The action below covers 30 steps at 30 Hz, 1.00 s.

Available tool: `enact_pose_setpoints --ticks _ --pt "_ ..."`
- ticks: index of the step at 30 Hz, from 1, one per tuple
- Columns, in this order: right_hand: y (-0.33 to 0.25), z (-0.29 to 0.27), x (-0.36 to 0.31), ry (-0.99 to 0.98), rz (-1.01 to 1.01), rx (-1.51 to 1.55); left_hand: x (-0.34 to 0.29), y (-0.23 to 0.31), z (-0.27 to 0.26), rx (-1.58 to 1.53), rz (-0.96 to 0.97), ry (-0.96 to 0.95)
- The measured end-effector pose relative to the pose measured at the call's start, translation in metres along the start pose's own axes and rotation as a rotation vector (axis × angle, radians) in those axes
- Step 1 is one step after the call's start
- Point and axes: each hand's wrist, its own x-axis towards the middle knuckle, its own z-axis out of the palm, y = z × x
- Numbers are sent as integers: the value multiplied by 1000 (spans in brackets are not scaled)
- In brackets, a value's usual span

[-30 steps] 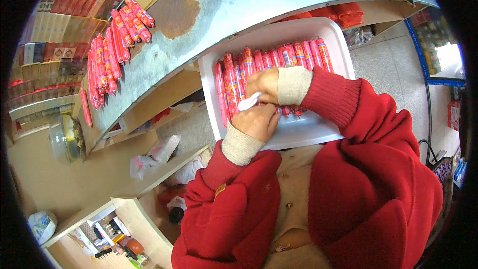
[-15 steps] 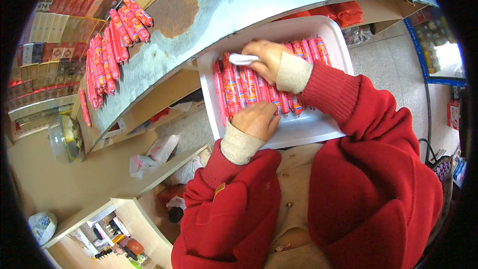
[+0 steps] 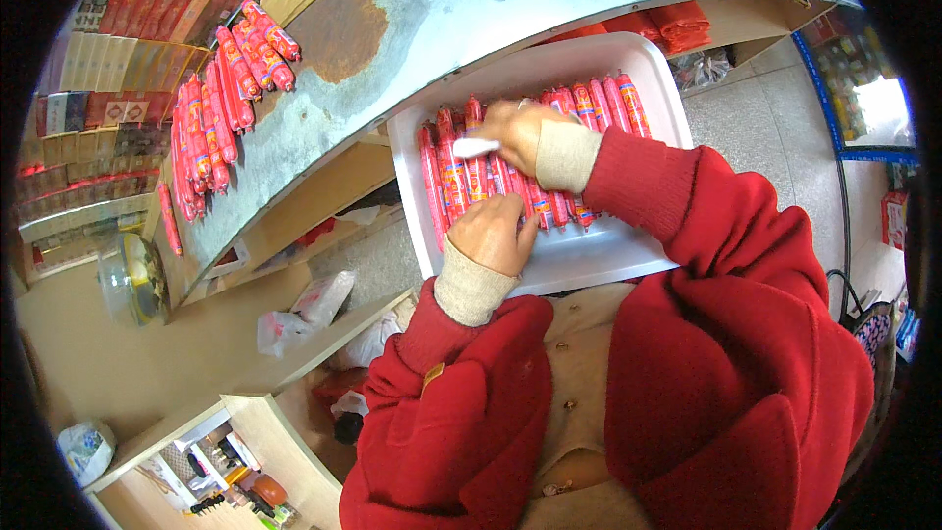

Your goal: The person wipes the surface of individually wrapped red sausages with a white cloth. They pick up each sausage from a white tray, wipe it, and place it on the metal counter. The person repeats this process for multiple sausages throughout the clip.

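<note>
A white plastic tub (image 3: 677, 128) in front of me holds a row of sausages (image 3: 432, 182) in red-pink wrappers, lying side by side. My right hand (image 3: 530, 137) is closed on a folded white cloth (image 3: 475, 147) and holds it against the upper part of the sausages left of the middle. My left hand (image 3: 491, 236) lies lower in the tub, its fingers curled over the near ends of the sausages; the fingertips are partly hidden.
A worn metal-topped counter (image 3: 451, 10) runs along the tub's far side. More wrapped sausages (image 3: 204, 137) are heaped on its left end. Packed shelves (image 3: 108, 88) stand beyond. An open drawer (image 3: 285, 442) with small items sits lower left, and plastic bags (image 3: 304, 314) lie near it.
My right hand has moved a little toward me with the white cloth, down along the sausages. My left hand has shifted slightly left and up.
</note>
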Motion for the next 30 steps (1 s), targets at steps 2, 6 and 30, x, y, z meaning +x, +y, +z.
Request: enact_pose_setpoints --ticks 2,6,30 --pt "0 2 1 -237 -129 61 -1 0 0 -49 -4 8" --pt "0 3 1 -54 -172 76 -2 0 -1 -7 13 1" --pt "2 9 17 241 -212 86 -1 2 -5 -34 34 -175"
